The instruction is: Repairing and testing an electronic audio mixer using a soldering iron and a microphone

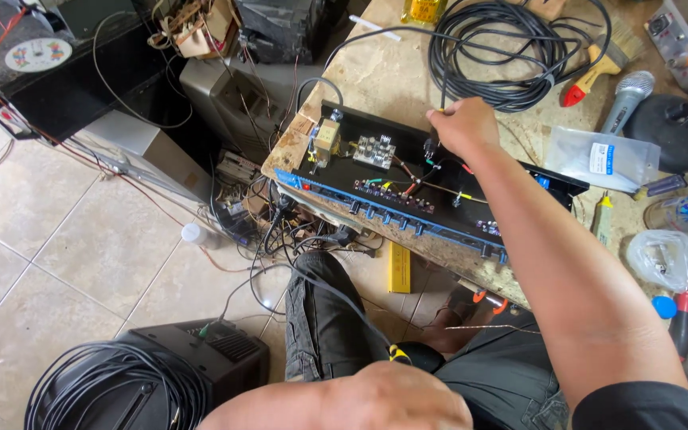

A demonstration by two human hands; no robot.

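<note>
Overhead, both hands at an open black chassis [408,171] on a worn bench [376,72].

Right hand [463,126] reaches over the chassis's far edge, fingers closed around a thin black cable [442,80] that runs up to a coil of cable [511,48]. Left hand [376,398] sits low by the lap, seemingly curled on a dark tool with a yellow band [408,356]; grip mostly hidden. Chassis lies flat at the bench's near edge, blue knobbed front panel [392,211] facing the person, transformer [326,137] and small boards inside. Beyond: microphone [627,99], paintbrush [595,68], clear bags [599,158]. Floor: a second cable coil [113,390] on a black box.
</note>
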